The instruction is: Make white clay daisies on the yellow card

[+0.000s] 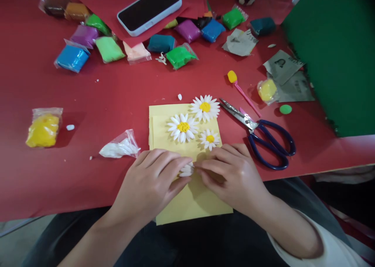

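Observation:
My left hand (155,177) is closed at the fingertips around a small white clay flower (186,169) of several petals, partly hidden by my fingers; no yellow middle shows on it. At its right edge, the thumb and fingers of my right hand (231,171) are pinched together; whatever they hold is too small or hidden to name. Both hands are over a yellow paper sheet (193,208). Just beyond them on the paper lie three white clay daisies with yellow centres: a large one (183,127), another at the upper right (205,107) and a smaller one (210,139).
Scissors (249,124) with dark blue handles and a pink tool (247,99) with yellow clay lie right. A bag of white clay (120,147) and a yellow clay packet (43,130) are left. Behind are several coloured clay packets and a phone (149,9). A green board (331,56) stands right.

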### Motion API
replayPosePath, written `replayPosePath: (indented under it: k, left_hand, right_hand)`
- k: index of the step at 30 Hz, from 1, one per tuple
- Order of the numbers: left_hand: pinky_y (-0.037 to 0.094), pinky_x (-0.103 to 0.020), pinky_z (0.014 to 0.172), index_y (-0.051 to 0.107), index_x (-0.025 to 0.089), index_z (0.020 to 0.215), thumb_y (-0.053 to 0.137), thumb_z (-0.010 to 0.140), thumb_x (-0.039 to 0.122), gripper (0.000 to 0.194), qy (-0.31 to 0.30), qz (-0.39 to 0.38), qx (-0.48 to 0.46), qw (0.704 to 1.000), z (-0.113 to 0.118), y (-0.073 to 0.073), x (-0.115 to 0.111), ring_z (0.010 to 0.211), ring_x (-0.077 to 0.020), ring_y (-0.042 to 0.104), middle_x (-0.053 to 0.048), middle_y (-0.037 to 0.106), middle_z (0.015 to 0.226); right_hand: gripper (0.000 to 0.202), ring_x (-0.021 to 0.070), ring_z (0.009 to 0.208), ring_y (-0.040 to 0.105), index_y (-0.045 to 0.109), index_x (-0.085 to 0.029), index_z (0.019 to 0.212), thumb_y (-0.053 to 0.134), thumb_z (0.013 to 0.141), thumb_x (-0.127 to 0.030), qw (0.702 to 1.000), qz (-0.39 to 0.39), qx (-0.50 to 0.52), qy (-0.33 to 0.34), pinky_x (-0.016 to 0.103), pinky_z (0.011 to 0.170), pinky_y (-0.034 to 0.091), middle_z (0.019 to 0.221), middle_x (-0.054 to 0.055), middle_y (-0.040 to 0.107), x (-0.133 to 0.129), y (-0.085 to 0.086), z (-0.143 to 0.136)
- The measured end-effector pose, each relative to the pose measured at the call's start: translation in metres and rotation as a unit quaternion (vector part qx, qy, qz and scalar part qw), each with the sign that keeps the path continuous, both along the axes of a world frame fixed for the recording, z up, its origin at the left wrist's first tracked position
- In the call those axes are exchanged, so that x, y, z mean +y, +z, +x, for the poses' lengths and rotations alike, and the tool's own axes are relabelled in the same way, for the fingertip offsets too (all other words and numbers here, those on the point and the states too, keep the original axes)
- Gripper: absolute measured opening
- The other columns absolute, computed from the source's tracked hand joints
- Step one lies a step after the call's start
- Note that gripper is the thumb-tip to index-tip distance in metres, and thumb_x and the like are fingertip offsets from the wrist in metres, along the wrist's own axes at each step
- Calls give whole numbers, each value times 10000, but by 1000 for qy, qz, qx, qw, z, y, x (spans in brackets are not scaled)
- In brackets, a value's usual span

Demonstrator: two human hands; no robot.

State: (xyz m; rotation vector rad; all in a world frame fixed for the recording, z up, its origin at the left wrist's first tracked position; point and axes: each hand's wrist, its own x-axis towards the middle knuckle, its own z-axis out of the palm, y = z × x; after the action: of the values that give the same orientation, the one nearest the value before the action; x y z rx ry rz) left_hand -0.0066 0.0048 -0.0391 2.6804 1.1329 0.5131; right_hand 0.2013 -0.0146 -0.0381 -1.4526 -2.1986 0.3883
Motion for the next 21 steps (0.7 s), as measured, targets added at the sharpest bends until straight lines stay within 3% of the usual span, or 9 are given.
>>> replayPosePath:
  k: [11,21]
  left_hand:
    - [450,-365,798,559,196,1153,612,893,367,316,3,-7,1,1000,-2,1,0,896,-221,612,-58,693,978]
    - [443,-369,789,563,178,1157,643,874,319,326,0,6,0,1000,-4,-1,0,877,-229,614,-49,684,956]
  right_hand:
    - [174,133,693,586,728,-214,771,596,881,-241,999,-40,30,-5,325,721,325,691,-19,663,0,4,-1]
    - [170,127,690,579,722,-211,785,592,889,-245,997,-59,48,8,324,732,300,693,-24,657,-1,4,0]
